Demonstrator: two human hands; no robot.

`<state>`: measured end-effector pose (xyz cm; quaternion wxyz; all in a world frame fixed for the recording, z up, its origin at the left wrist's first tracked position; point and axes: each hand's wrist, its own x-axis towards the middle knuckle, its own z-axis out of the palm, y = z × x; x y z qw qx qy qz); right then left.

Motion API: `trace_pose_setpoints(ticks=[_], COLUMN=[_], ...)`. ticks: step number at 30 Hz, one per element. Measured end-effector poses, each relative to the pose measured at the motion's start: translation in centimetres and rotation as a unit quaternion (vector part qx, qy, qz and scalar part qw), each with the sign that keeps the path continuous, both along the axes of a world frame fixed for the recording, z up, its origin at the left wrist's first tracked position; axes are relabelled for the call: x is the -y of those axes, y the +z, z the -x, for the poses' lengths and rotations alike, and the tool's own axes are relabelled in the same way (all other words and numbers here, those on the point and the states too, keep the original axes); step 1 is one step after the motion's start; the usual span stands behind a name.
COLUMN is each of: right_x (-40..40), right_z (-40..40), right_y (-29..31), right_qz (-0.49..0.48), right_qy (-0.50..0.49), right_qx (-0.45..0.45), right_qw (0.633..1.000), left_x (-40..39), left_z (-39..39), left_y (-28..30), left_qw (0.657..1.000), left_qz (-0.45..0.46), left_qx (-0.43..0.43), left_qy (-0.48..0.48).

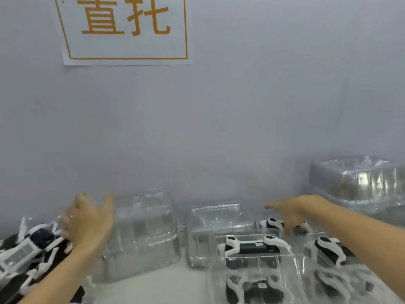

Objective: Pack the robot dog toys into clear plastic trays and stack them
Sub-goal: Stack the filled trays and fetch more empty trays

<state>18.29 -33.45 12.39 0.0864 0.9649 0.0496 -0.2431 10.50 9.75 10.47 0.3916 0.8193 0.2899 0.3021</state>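
Robot dog toys point(252, 246) already fill trays under my right hand point(289, 212), fingers spread, holding nothing I can see; a loose pile point(28, 255) waits beside my left hand point(87, 220), splayed against an empty tray stack point(144, 233). I'd say partway.
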Motion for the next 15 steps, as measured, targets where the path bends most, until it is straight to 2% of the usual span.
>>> trace_pose_setpoints(ticks=[1,3,6,8,10,15], right_x=[-0.2,-0.4,-0.5,-0.3,-0.2,0.8], right_z=[-0.3,-0.7,-1.0,-1.1,-1.1,-1.5], right_y=[-0.1,-0.6,-1.3,-1.7,-1.9,-2.2], right_qz=[0.026,0.067,0.094,0.090,0.079,0.047], right_qy=[0.011,0.030,0.046,0.045,0.049,0.064], right_qx=[-0.010,-0.015,-0.007,-0.012,-0.010,0.022], right_qw=[1.000,0.997,0.995,0.995,0.996,0.997], left_x=[1.1,4.1,9.7,14.0,18.5,26.2], left_z=[0.4,1.2,1.6,1.0,-0.2,-2.4], left_y=[0.9,2.7,4.3,4.3,3.7,2.2], left_qw=[0.998,0.985,0.936,0.875,0.817,0.743], left_qz=[-0.059,-0.132,-0.180,-0.214,-0.245,-0.286], left_qx=[0.031,0.086,0.080,0.022,-0.060,-0.205], left_qy=[0.003,-0.067,-0.292,-0.433,-0.518,-0.568])
